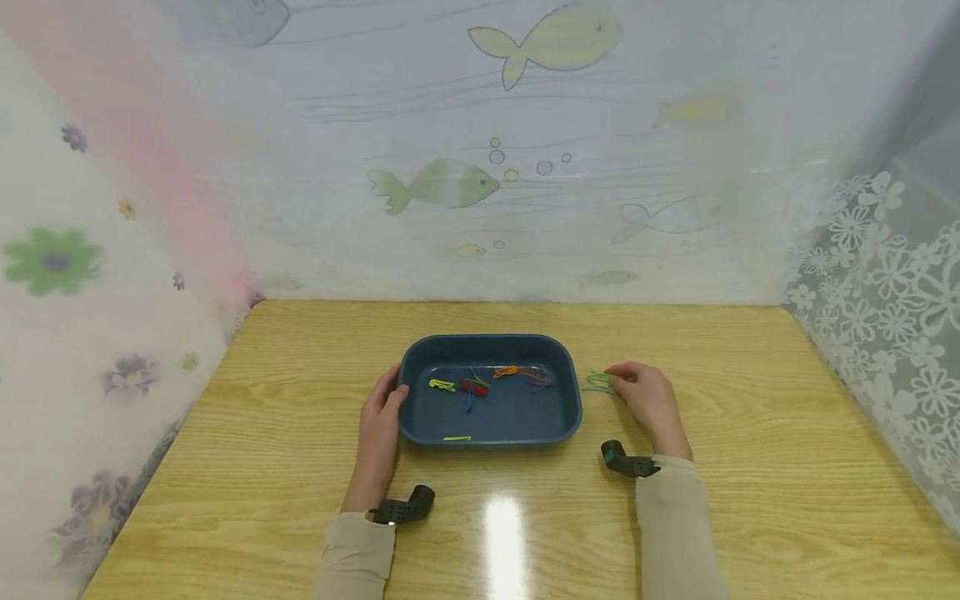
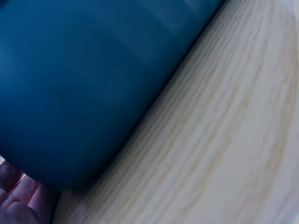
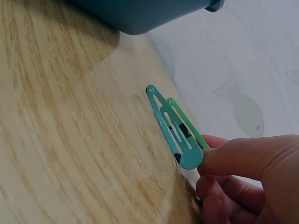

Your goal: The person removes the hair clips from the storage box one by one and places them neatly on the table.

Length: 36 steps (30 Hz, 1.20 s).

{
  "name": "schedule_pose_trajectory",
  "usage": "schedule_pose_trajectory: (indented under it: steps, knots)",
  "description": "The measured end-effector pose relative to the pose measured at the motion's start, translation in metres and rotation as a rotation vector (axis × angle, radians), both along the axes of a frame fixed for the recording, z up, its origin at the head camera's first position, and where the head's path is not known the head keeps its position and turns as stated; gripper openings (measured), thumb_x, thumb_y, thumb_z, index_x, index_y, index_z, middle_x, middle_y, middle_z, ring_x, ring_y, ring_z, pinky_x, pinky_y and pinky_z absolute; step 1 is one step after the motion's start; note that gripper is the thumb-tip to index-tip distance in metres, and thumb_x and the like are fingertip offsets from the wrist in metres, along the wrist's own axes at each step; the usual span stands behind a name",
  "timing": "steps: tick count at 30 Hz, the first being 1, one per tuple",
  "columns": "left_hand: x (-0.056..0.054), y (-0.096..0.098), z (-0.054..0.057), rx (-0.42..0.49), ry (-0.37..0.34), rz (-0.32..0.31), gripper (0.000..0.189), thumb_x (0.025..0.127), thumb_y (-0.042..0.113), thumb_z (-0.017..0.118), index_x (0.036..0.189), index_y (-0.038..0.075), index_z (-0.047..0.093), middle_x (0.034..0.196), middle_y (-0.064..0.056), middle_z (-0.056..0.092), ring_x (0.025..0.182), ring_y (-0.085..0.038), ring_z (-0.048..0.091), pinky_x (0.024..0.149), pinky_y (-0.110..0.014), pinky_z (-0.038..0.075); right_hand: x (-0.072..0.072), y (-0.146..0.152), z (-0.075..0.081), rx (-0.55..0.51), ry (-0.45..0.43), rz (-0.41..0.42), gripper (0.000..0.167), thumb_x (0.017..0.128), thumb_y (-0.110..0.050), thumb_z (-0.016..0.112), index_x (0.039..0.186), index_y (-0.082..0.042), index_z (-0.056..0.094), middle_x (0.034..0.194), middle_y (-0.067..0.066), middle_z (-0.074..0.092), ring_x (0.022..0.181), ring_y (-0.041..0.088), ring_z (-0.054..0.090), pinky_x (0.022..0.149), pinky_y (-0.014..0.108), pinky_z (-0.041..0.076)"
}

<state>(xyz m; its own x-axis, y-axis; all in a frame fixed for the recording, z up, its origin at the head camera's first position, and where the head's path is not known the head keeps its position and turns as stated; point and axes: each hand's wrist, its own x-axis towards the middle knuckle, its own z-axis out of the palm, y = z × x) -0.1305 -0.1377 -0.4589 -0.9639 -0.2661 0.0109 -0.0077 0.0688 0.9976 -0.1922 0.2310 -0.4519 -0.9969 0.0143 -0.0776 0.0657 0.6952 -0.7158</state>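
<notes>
My left hand [image 1: 382,418] grips the left end of a dark blue plastic basin [image 1: 491,431], thumb over the rim and fingers along the outer wall. In the left wrist view the basin's side [image 2: 84,88] fills the upper left, with a few fingers at its lower corner. To the right of the basin, my right hand [image 1: 651,402] pinches snap hair clips by their wide ends between thumb and fingers. One is a teal clip [image 3: 189,156] with dark patches; behind it lies a green clip [image 3: 184,119], partly hidden. Their narrow ends point toward the basin.
Inside the basin lie several clips: yellow clips [image 1: 442,385], a red clip [image 1: 473,387], an orange clip [image 1: 506,370] and a purple clip [image 1: 538,383]. The basin stands on a wood-grain table [image 1: 300,467], with a fish-patterned curtain [image 1: 570,208] behind it.
</notes>
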Motion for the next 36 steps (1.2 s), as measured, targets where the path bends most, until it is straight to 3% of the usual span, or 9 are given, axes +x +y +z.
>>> schedule_pose_trajectory:
  steps: [6,22,30,36]
  knots:
    - [-0.0002,-0.0001,0.0006,0.003,-0.003,-0.001,0.036,0.092,0.024,0.047,0.127,0.021,0.048,0.127,0.007,0.046,0.119,-0.006,0.038,0.1,-0.029,0.029,0.0024,-0.0011,0.0055,0.005,-0.002,0.013,0.028,0.09,-0.016,0.049,0.113,-0.007,0.06,0.113,0.016,0.056,0.104,0.031,0.049,0.084,0.045,0.039]
    - [0.0004,0.0004,-0.0007,0.0,-0.004,0.001,0.036,0.092,0.025,0.047,0.128,0.021,0.048,0.127,0.007,0.046,0.119,-0.006,0.037,0.1,-0.03,0.029,0.0034,0.0014,0.0022,-0.011,0.038,0.02,0.03,0.087,-0.012,0.051,0.116,-0.007,0.057,0.107,0.015,0.056,0.098,0.029,0.052,0.08,0.043,0.041]
    - [0.0025,0.0012,-0.0024,0.014,-0.006,-0.002,0.035,0.092,0.025,0.047,0.127,0.022,0.048,0.127,0.007,0.047,0.118,-0.006,0.038,0.1,-0.03,0.029,0.0056,0.0021,0.0034,-0.037,0.009,-0.028,0.031,0.09,-0.02,0.046,0.118,-0.01,0.056,0.103,0.011,0.055,0.08,0.023,0.054,0.064,0.031,0.043]
    - [0.0009,-0.0006,-0.0012,-0.001,0.004,-0.004,0.036,0.092,0.026,0.047,0.128,0.022,0.048,0.128,0.007,0.046,0.119,-0.007,0.038,0.1,-0.031,0.029,0.0049,-0.0002,0.0077,-0.123,0.035,-0.059,0.033,0.093,-0.03,0.044,0.118,-0.011,0.056,0.096,0.012,0.057,0.071,0.024,0.055,0.058,0.031,0.046]
